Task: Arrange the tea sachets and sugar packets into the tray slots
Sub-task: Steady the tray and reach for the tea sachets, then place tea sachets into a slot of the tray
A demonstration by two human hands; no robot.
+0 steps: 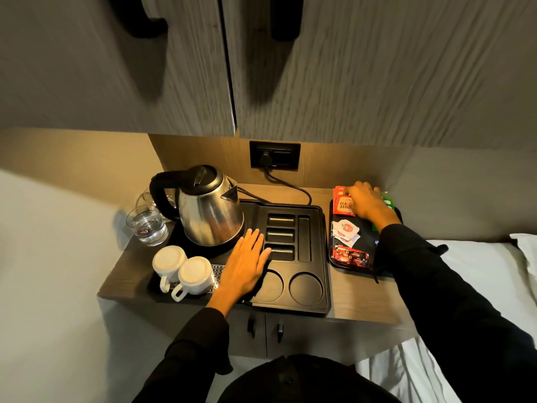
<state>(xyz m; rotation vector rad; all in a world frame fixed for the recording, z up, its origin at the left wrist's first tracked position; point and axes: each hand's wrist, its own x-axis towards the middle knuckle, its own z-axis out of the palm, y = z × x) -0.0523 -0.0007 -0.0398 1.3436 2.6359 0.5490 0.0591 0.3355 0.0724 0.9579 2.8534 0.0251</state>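
Note:
A black slotted tray (324,257) lies on the wooden counter, its rectangular slots (280,236) and two round recesses bare. My left hand (247,261) rests flat on it, fingers spread, holding nothing. To the right sits a small black tray (364,242) with red tea sachets (342,203), white packets (345,230), dark red sachets (351,257) and green sachets (388,201). My right hand (367,202) lies over the far end of that pile, touching the red tea sachets; whether it grips any is hidden.
A steel kettle (210,209) stands on the slotted tray's left, its cord running to a wall socket (274,155). Two upturned white cups (183,270) sit front left, glasses (148,226) behind them. Cabinet doors hang overhead. A bed (479,274) lies right.

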